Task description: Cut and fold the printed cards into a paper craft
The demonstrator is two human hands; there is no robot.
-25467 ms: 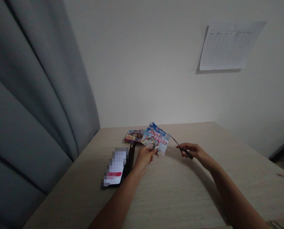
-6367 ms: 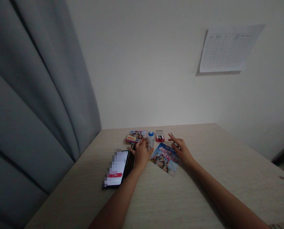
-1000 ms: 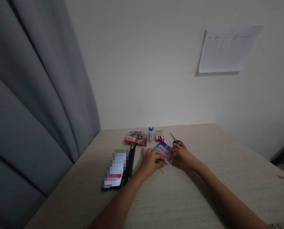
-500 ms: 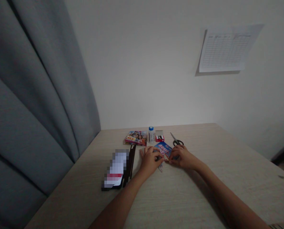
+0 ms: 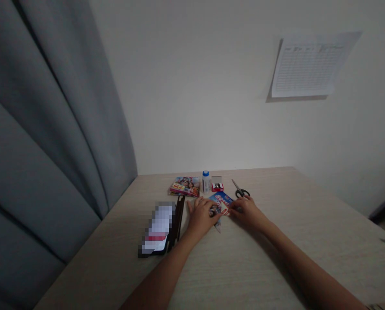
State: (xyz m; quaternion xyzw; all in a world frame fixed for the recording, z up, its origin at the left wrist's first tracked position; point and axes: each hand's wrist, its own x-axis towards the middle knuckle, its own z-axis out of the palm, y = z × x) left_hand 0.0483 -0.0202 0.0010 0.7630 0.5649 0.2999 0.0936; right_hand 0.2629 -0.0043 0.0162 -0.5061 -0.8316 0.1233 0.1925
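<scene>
Head view: left fingers (image 5: pixel 217 217) and right fingers (image 5: pixel 237 204) pinch a leaflet (image 5: pixel 221 200) on a pale table (image 5: pixel 231 271), wall (image 5: pixel 192 99) behind.

Single head-worn view — forward and down over the tabletop (image 5: pixel 308 206).

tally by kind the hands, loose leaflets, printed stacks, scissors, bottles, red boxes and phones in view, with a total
hands: 2 (left hand, right hand)
loose leaflet: 1
printed stack: 1
scissors: 1
bottle with blue cap: 1
red box: 1
phone: 1
total: 8
</scene>
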